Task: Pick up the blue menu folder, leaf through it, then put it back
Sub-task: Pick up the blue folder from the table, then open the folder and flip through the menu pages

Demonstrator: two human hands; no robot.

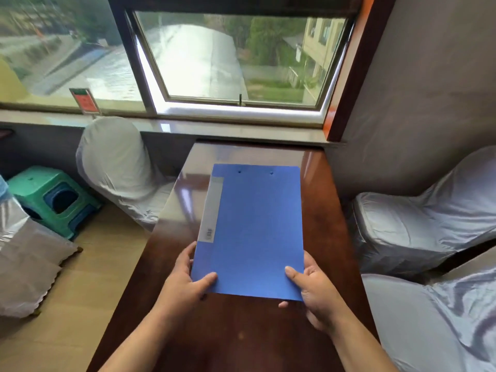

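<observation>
The blue menu folder (252, 229) is closed, with a grey label strip along its left spine side and two rivets near its far edge. It is over the middle of a dark wooden table (330, 216); whether its far end rests on the table I cannot tell. My left hand (188, 283) grips its near left corner, thumb on top. At the near right corner my right hand (314, 291) holds it the same way, fingers underneath.
Chairs in white covers stand on both sides: one at the left (118, 167), two at the right (418, 224). A green plastic stool (51, 194) sits on the floor at the left. A window sill (214, 127) runs behind the table's far end.
</observation>
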